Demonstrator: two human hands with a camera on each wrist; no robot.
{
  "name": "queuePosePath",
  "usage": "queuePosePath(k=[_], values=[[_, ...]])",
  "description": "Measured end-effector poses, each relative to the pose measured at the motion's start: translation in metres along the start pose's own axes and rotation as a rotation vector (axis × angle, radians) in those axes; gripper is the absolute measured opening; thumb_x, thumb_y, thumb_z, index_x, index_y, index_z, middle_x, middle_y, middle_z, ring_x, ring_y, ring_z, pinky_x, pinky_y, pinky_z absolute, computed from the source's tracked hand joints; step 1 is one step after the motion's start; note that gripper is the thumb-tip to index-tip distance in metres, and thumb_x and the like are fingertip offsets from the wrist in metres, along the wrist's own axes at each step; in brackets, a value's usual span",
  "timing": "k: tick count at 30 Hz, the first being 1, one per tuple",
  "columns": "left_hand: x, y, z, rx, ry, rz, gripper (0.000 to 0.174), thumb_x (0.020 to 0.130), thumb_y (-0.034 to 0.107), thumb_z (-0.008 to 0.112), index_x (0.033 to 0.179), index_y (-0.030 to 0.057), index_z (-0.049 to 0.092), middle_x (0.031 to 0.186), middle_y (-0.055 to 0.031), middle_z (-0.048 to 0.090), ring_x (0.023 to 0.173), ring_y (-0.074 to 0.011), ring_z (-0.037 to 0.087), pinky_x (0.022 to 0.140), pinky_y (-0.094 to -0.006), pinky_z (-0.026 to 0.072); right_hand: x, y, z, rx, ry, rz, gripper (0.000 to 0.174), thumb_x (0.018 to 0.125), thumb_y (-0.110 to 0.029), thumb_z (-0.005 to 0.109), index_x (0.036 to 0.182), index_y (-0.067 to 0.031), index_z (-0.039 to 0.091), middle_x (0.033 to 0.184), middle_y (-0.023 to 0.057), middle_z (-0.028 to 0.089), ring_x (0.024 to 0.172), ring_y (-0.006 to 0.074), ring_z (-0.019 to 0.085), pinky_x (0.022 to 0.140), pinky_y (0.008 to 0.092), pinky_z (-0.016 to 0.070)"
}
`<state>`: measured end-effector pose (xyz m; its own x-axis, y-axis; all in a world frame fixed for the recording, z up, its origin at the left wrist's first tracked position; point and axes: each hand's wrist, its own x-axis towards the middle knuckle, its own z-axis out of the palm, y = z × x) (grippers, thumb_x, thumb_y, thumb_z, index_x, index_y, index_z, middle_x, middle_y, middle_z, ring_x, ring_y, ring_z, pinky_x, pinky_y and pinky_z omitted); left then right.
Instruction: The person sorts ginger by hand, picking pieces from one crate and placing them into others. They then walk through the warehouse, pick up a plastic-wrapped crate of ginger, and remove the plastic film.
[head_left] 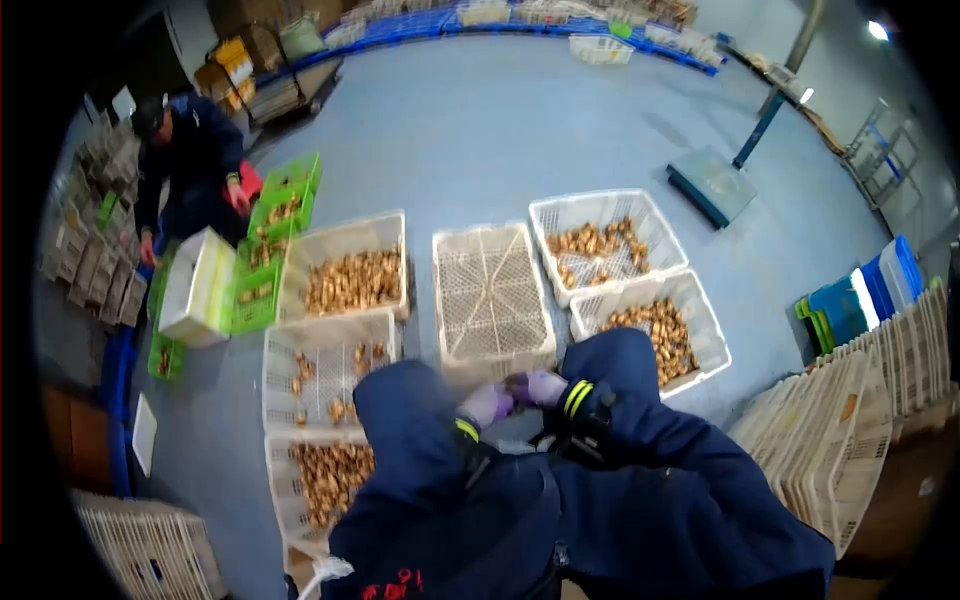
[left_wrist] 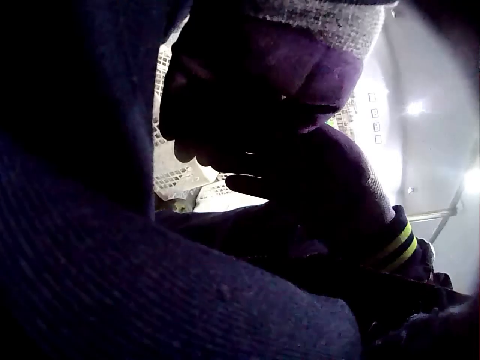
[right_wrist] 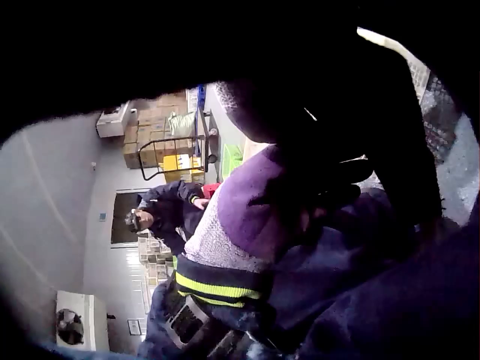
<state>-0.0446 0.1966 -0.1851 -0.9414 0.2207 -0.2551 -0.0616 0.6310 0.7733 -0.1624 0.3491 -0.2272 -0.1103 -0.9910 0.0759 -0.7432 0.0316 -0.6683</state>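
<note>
Both hands wear grey gloves with purple palms and meet in front of the person's lap. In the head view the left hand (head_left: pixel 487 405) is beside the right hand (head_left: pixel 545 387), their fingers close together, with nothing seen held. The left wrist view shows the gloved fingers (left_wrist: pixel 214 154) in deep shadow, loosely extended. Just beyond the hands stands an upturned white plastic crate (head_left: pixel 492 290), its lattice bottom facing up. To its right are two white crates (head_left: pixel 652 330) holding brown bulb-like pieces. On the left, several similar crates (head_left: pixel 330 375) hold more of them.
Another person (head_left: pixel 195 170) bends over green crates (head_left: pixel 255 300) and a white box (head_left: pixel 195 285) at left. A blue platform scale (head_left: pixel 712 185) stands at back right. Stacked white crates (head_left: pixel 830 430) line the right side, near blue bins (head_left: pixel 850 300).
</note>
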Motion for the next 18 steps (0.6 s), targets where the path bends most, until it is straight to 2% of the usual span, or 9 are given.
queuePosePath(k=[2,3,4,5,6,8,11,15,18], values=[[-0.003,0.028,-0.009,-0.428,0.009,-0.374,0.019,0.08,0.012,0.049,0.091,0.004,0.063,0.075,-0.0117,0.063,0.065,-0.0222,0.059,0.059,-0.0339,0.0471,-0.001,-0.027,-0.018,0.084,-0.028,0.283,0.042,0.089,-0.038,0.046,0.115,-0.0082,0.058,0.103,0.0194,0.063,0.096,0.0328,0.06,0.084,0.0396,0.0453],[-0.003,0.028,-0.006,-0.431,0.093,-0.264,0.02,0.08,0.014,0.05,0.091,0.0031,0.063,0.075,-0.0125,0.063,0.067,-0.0233,0.06,0.061,-0.0348,0.0475,0.001,-0.04,-0.029,0.119,-0.073,0.337,0.034,0.086,-0.028,0.05,0.111,-0.0068,0.057,0.104,0.0175,0.061,0.093,0.0335,0.059,0.082,0.0393,0.0466],[-0.004,0.028,-0.002,-0.429,0.182,-0.156,0.021,0.08,0.015,0.05,0.091,0.0022,0.063,0.075,-0.0133,0.064,0.068,-0.0244,0.061,0.063,-0.0357,0.048,0.001,-0.048,-0.035,0.155,-0.078,0.39,0.034,0.085,-0.027,0.051,0.11,-0.006,0.058,0.103,0.0173,0.061,0.093,0.0332,0.06,0.082,0.0389,0.0467],[-0.003,0.033,-0.006,-0.358,0.151,-0.213,0.023,0.08,0.018,0.052,0.092,0.0022,0.063,0.077,-0.0149,0.064,0.07,-0.0258,0.061,0.065,-0.0358,0.0481,0.001,-0.057,-0.043,0.19,-0.081,0.442,0.033,0.085,-0.026,0.051,0.109,-0.0051,0.058,0.103,0.017,0.061,0.093,0.0329,0.06,0.082,0.0384,0.0468],[-0.003,0.039,-0.01,-0.286,0.123,-0.268,0.025,0.08,0.02,0.053,0.093,0.0022,0.064,0.078,-0.0165,0.065,0.072,-0.0272,0.062,0.066,-0.0359,0.0482,0.002,-0.064,-0.048,0.222,-0.043,0.492,0.039,0.087,-0.034,0.047,0.11,-0.0048,0.06,0.101,0.0183,0.064,0.095,0.0316,0.061,0.083,0.0379,0.0457],[-0.001,0.038,-0.01,-0.228,0.112,-0.265,0.027,0.079,0.022,0.054,0.095,0.0037,0.065,0.084,-0.0186,0.066,0.077,-0.0304,0.063,0.069,-0.037,0.0482,0.008,-0.079,-0.057,0.382,-0.025,0.657,0.038,0.086,-0.033,0.047,0.109,-0.006,0.061,0.101,0.0181,0.064,0.096,0.0309,0.061,0.083,0.0377,0.0456],[0.005,0.034,-0.001,-0.164,0.141,-0.285,0.027,0.078,0.024,0.056,0.095,0.0055,0.065,0.088,-0.0179,0.066,0.084,-0.0328,0.062,0.073,-0.0392,0.0476,0.005,-0.078,-0.054,0.408,0.003,0.682,0.034,0.087,-0.029,0.048,0.109,-0.0078,0.061,0.099,0.0169,0.064,0.093,0.0292,0.061,0.081,0.0368,0.0457],[0.007,0.036,-0.001,-0.089,0.169,-0.297,0.025,0.078,0.022,0.057,0.095,0.0066,0.065,0.087,-0.0175,0.066,0.084,-0.0328,0.062,0.073,-0.0392,0.0475,0.005,-0.073,-0.053,0.384,0.009,0.642,0.033,0.087,-0.029,0.048,0.109,-0.0077,0.061,0.098,0.0157,0.065,0.092,0.0284,0.061,0.08,0.0359,0.0458],[0.007,0.03,0.0,-0.254,0.135,-0.313,0.024,0.077,0.021,0.056,0.095,0.0063,0.065,0.087,-0.0177,0.066,0.083,-0.0325,0.062,0.072,-0.0388,0.0475,0.007,-0.067,-0.045,0.438,0.022,0.671,0.033,0.087,-0.029,0.047,0.108,-0.0073,0.061,0.098,0.0161,0.065,0.092,0.0292,0.061,0.079,0.036,0.046]])
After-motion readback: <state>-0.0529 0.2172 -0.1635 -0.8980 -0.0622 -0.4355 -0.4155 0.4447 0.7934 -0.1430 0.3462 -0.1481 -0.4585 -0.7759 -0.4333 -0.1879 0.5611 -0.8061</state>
